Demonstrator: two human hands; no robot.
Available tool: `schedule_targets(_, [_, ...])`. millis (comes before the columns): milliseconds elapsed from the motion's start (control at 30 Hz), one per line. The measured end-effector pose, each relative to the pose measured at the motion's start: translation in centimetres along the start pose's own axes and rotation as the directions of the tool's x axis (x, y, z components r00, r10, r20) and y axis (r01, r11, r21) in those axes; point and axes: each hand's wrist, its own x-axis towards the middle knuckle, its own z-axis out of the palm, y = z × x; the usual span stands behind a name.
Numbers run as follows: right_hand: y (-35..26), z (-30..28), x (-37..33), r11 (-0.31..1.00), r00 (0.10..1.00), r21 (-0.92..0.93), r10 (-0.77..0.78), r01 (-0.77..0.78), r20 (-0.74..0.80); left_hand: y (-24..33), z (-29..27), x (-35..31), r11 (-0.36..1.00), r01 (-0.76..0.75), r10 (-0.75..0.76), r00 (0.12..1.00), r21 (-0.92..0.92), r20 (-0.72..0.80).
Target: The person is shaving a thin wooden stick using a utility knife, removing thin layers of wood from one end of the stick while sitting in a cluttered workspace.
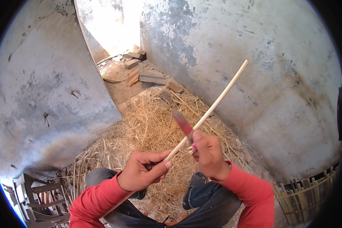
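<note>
the long, slim, pale wooden stick (225,94) is held slantwise above a heap of thin, straw-coloured shavings (144,125); its far end stands out against the grey, flaking plaster wall (292,57). the bare left hand (142,171) is closed round its lower part, thumb uppermost. the bare right hand (209,154), near the left but apart from it, is clamped on a knife with a flat, reddish, grey-tipped blade (183,122) crossing the stick. handle mostly hidden; whether the edge bites cannot be told.

assessment: the step appears to be shaving. good practice would be a firm left grip, a shallow, constant blade angle and light, even strokes directed away from the left hand, with the stick rolled slightly between passes. a steep angle could gouge the wood.
</note>
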Motion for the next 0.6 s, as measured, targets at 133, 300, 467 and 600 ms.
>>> schedule_targets(133, [-0.2,-0.8,0.4,0.987,0.995,0.156,0.04,-0.026,-0.089,-0.2,-0.2,0.0,0.999,0.033,-0.033,0.999,0.034,-0.013])
schedule_targets(300, [0.6,-2.6,1.4,0.999,0.98,0.024,-0.028,0.033,-0.196,1.4,0.1,-0.3,0.989,0.149,-0.149,0.989,0.02,-0.025])
schedule_targets(467, [0.8,-4.8,2.7,0.996,0.925,0.022,-0.077,0.092,-0.372,1.1,-0.1,-0.3,0.987,0.163,-0.162,0.986,-0.004,0.047])
schedule_targets(600, [0.9,-3.8,1.7,0.978,0.936,-0.204,-0.111,0.043,-0.334,1.2,0.2,-0.2,0.985,0.171,-0.172,0.984,0.04,0.035])
